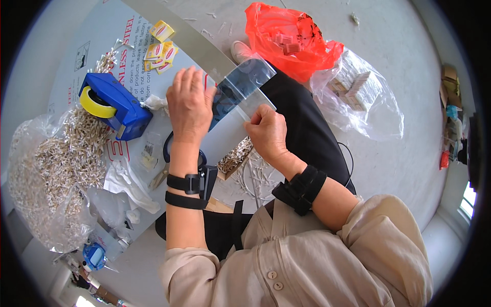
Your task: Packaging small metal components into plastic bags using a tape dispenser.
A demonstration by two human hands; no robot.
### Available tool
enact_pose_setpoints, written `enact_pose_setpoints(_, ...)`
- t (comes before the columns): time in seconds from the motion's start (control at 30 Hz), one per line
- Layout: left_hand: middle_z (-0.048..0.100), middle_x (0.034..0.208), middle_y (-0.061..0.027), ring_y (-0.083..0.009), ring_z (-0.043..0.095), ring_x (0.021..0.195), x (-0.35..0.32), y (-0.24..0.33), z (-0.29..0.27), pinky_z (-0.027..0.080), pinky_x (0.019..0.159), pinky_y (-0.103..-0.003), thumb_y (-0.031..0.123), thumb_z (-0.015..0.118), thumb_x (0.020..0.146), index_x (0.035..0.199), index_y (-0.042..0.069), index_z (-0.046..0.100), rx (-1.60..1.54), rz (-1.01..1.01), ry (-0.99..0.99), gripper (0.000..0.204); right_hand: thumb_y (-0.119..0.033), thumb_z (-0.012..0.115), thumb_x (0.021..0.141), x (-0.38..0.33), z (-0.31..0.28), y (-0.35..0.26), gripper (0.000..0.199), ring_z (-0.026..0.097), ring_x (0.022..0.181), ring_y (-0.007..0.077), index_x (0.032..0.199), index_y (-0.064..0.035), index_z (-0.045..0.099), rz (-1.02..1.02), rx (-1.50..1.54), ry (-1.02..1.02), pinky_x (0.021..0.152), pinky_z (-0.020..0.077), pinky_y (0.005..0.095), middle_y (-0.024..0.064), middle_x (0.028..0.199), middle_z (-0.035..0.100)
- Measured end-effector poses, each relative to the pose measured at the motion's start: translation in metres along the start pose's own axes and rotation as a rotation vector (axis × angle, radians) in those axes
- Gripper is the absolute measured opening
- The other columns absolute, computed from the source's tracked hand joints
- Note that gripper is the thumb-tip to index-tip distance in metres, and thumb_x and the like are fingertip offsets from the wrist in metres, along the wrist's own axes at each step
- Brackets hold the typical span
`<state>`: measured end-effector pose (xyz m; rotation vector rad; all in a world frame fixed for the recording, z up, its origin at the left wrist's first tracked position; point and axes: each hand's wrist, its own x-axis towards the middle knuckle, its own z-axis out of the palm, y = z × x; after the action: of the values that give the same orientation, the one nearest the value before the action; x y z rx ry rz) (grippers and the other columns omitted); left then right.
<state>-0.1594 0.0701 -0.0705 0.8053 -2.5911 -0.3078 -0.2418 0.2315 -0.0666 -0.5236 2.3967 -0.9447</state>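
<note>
The right hand (267, 132) has it: fingers curled into a fist, thumb and forefinger pinching the lower edge of the clear plastic film (239, 86). And here's the film itself, glossy, thin and flat, its corner squared, dark bluish where it catches the light, spread over the table's edge between the two hands. The left hand (190, 105) lies palm down, gripping nothing that shows, fingers long and side by side, thumb right at the film's left side; whether the palm presses on it, I can't tell.

Just below, a cardboard box (223, 175) brims with thin, white-tipped cotton swabs (238, 155). Scissors (159, 176) with rounded dark handles lie partly under the left forearm. Left of that, a chunky blue tape dispenser (134, 113) carries a smooth yellow roll (96, 106), next to a great bristling heap of swabs in a crinkled clear bag (29, 153).

Above the left hand sit small, shiny yellow packets (162, 31), and across on the floor, a crumpled red bag (266, 25) overlaps a wrinkled see-through one (381, 115) holding blocky pale packs (358, 92).
</note>
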Motion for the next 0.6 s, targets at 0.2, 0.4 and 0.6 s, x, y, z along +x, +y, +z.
enact_pose_setpoints(0.2, 0.036, 0.148, -0.013, -0.0359, 0.027, 0.139, -0.008, 0.002, 0.0, 0.025, 0.107, -0.06, 0.059, 0.045, 0.091, 0.135, 0.008, 0.05, 0.276, 0.032, -0.188, 0.068, -0.005, 0.065, 0.068, -0.001, -0.003, -0.004, 0.009, 0.063, 0.067, 0.037, 0.066, -0.0066, 0.057, 0.01, 0.005, -0.011, 0.061, 0.05, 0.043, 0.0159, 0.064, 0.062)
enact_pose_setpoints(0.4, 0.027, 0.155, -0.0102, -0.0322, 0.02, 0.144, -0.005, -0.002, 0.001, 0.018, 0.112, -0.059, 0.067, 0.036, 0.09, 0.144, 0.01, 0.039, 0.355, 0.032, -0.24, 0.079, -0.006, 0.064, 0.068, -0.002, -0.001, -0.004, 0.008, 0.063, 0.067, 0.0374, 0.066, -0.0065, 0.057, 0.014, 0.002, -0.024, 0.061, 0.0499, 0.0438, 0.0161, 0.064, 0.062)
enact_pose_setpoints(0.6, 0.022, 0.157, -0.0039, -0.0247, 0.016, 0.146, -0.025, 0.002, -0.007, 0.011, 0.115, -0.057, 0.067, 0.037, 0.088, 0.15, 0.011, 0.028, 0.267, 0.127, -0.366, 0.083, -0.007, 0.065, 0.068, 0.0, -0.002, -0.002, 0.008, 0.063, 0.067, 0.0376, 0.066, -0.0065, 0.058, 0.009, 0.0, -0.027, 0.062, 0.05, 0.0444, 0.0164, 0.065, 0.063)
